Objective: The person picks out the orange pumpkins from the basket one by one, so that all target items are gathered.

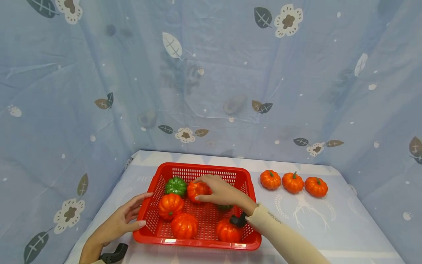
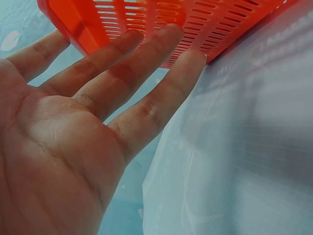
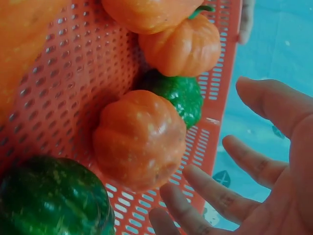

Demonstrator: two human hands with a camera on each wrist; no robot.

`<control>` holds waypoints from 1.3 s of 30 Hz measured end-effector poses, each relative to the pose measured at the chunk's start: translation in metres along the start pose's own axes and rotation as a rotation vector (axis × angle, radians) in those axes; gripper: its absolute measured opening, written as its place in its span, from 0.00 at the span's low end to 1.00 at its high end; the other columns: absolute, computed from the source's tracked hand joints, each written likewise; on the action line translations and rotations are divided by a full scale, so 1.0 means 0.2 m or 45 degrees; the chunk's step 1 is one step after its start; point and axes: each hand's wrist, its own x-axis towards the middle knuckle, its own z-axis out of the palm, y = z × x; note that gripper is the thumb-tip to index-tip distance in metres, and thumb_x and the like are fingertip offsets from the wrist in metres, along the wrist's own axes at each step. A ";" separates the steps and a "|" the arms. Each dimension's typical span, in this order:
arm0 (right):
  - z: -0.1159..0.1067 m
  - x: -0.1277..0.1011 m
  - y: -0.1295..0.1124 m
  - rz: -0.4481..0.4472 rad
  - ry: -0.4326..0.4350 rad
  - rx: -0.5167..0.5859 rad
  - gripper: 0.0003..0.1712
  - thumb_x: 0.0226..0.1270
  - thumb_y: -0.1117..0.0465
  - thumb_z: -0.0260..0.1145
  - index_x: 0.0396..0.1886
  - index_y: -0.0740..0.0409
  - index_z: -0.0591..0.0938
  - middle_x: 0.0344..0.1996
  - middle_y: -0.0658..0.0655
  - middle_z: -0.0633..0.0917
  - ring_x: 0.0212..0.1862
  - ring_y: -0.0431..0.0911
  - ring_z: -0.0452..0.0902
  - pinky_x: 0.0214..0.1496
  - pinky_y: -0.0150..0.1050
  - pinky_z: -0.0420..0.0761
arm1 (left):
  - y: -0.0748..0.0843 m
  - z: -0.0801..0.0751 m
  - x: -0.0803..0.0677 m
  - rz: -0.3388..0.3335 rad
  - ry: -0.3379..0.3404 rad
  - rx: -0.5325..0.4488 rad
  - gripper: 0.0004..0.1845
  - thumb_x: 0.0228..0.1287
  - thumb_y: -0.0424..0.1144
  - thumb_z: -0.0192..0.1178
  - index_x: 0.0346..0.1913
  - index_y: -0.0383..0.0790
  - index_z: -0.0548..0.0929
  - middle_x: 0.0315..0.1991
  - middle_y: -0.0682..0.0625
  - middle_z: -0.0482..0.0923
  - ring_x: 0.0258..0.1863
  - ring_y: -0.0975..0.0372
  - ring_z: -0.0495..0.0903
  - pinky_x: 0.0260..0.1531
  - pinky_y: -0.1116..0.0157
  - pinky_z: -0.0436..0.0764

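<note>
A red plastic basket (image 1: 197, 242) with slotted walls holds several orange pumpkins and two green ones. My right hand (image 1: 219, 190) reaches over it, fingers spread and loosely bent, close above an orange pumpkin (image 1: 196, 190) near the back. In the right wrist view, that pumpkin (image 3: 139, 139) sits just beyond the fingertips, beside a green pumpkin (image 3: 181, 98). Another green pumpkin (image 1: 225, 207) is mostly hidden under the right hand. My left hand (image 1: 123, 220) is at the basket's left side; its fairly straight fingers (image 2: 146, 110) lie along the outer wall.
Three small orange pumpkins, the middle one (image 1: 292, 183) among them, stand in a row on the table (image 1: 296, 227) right of the basket. A blue patterned curtain (image 1: 217, 91) encloses the back and sides. A black wrist mount (image 1: 239, 220) overlaps the basket's front right pumpkin (image 1: 227, 231).
</note>
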 end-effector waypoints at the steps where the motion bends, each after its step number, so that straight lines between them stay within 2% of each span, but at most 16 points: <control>1: 0.01 0.01 0.00 0.005 -0.007 -0.001 0.32 0.61 0.39 0.64 0.62 0.46 0.74 0.58 0.46 0.76 0.62 0.44 0.66 0.63 0.47 0.68 | 0.00 0.00 0.00 -0.001 0.000 -0.001 0.38 0.62 0.33 0.62 0.72 0.57 0.59 0.71 0.46 0.55 0.64 0.51 0.67 0.52 0.62 0.78; 5: 0.03 0.04 0.00 0.045 -0.038 -0.019 0.32 0.60 0.39 0.65 0.61 0.46 0.74 0.58 0.47 0.75 0.62 0.45 0.64 0.62 0.47 0.69 | 0.00 0.00 0.00 -0.005 0.002 -0.004 0.38 0.62 0.33 0.62 0.72 0.56 0.59 0.71 0.45 0.55 0.63 0.51 0.68 0.51 0.62 0.78; 11: 0.06 0.10 0.03 0.088 -0.059 -0.066 0.33 0.58 0.40 0.67 0.61 0.44 0.74 0.59 0.49 0.73 0.65 0.48 0.62 0.68 0.52 0.61 | -0.01 0.00 0.00 -0.018 0.018 -0.007 0.38 0.61 0.33 0.63 0.71 0.58 0.60 0.70 0.46 0.56 0.64 0.46 0.65 0.51 0.62 0.79; 18: 0.08 0.12 0.05 0.130 -0.108 -0.126 0.37 0.55 0.42 0.71 0.65 0.39 0.72 0.62 0.53 0.70 0.64 0.52 0.62 0.65 0.51 0.66 | -0.01 0.00 0.01 -0.023 0.024 -0.009 0.38 0.61 0.33 0.63 0.70 0.60 0.60 0.70 0.47 0.56 0.64 0.45 0.64 0.51 0.61 0.79; 21: 0.09 0.12 0.06 0.121 -0.103 -0.133 0.35 0.54 0.43 0.72 0.63 0.38 0.73 0.59 0.52 0.71 0.61 0.50 0.65 0.62 0.49 0.69 | -0.01 0.00 0.01 -0.018 0.028 -0.005 0.38 0.61 0.33 0.63 0.71 0.59 0.60 0.70 0.46 0.56 0.64 0.45 0.65 0.50 0.62 0.79; 27: 0.08 0.13 0.06 0.145 -0.080 -0.126 0.26 0.50 0.41 0.74 0.46 0.43 0.76 0.43 0.46 0.75 0.47 0.44 0.68 0.51 0.41 0.72 | -0.01 -0.01 0.00 -0.007 0.035 0.002 0.38 0.61 0.33 0.63 0.71 0.60 0.60 0.70 0.46 0.57 0.63 0.46 0.66 0.50 0.62 0.79; 29: 0.08 0.13 0.06 0.163 -0.089 -0.136 0.28 0.48 0.42 0.75 0.46 0.45 0.75 0.40 0.46 0.76 0.45 0.43 0.68 0.51 0.40 0.72 | -0.01 -0.01 0.00 -0.008 0.036 0.000 0.38 0.61 0.33 0.63 0.70 0.60 0.60 0.70 0.45 0.57 0.63 0.45 0.66 0.50 0.62 0.79; 35: 0.07 0.11 0.06 0.249 -0.130 -0.212 0.36 0.48 0.40 0.74 0.56 0.48 0.77 0.49 0.51 0.77 0.49 0.46 0.70 0.53 0.42 0.75 | -0.01 0.00 0.00 0.007 0.039 0.012 0.38 0.60 0.33 0.64 0.71 0.58 0.60 0.70 0.45 0.57 0.63 0.45 0.66 0.50 0.62 0.79; 39: 0.06 0.11 0.05 0.234 -0.082 -0.098 0.32 0.47 0.40 0.75 0.50 0.46 0.76 0.44 0.49 0.76 0.45 0.43 0.70 0.48 0.38 0.76 | -0.01 0.00 0.00 0.013 0.035 0.015 0.38 0.60 0.33 0.63 0.71 0.58 0.60 0.70 0.45 0.57 0.63 0.45 0.67 0.50 0.62 0.79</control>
